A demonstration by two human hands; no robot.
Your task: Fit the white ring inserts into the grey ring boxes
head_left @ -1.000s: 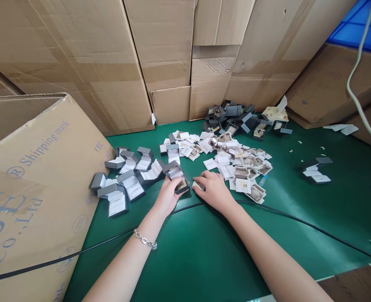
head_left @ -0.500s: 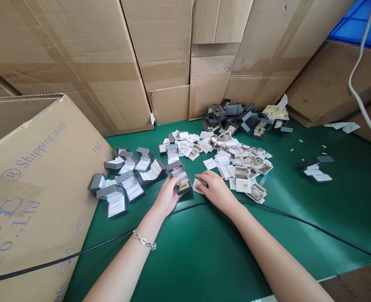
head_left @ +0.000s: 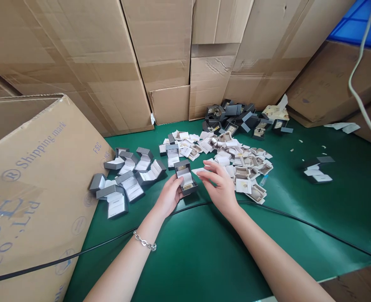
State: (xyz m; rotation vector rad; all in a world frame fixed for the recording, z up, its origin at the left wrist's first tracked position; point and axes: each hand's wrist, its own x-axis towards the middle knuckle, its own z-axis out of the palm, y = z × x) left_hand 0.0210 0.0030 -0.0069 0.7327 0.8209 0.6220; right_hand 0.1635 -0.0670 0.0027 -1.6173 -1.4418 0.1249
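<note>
Our left hand (head_left: pixel 169 195) grips a dark gray box (head_left: pixel 187 181) by its side, and its lid stands open. Our right hand (head_left: pixel 218 184) is just beside it, with the thumb and fingers pinching a thin white piece (head_left: pixel 199 170). The box sits between our two hands, with the white piece to the right of its lid.

Under us is a shiny green bench (head_left: pixel 179 251). Open gray boxes (head_left: pixel 131 185) with white insides lie to our left. Past our right hand is a messy heap of white inserts (head_left: pixel 236 157), and behind that is a pile of dark boxes (head_left: pixel 232 111). One more open box (head_left: pixel 318 176) sits alone far to the right.

Big brown cartons (head_left: pixel 166 50) make a wall at the back, and a printed carton (head_left: pixel 47 167) (it says "Shipping mark") stands along our left side. A black cable (head_left: pixel 299 219) runs across the bench, passing close by our hands. We have bare green in front of us and out to the right, up to the bench's edge at the lower right.
</note>
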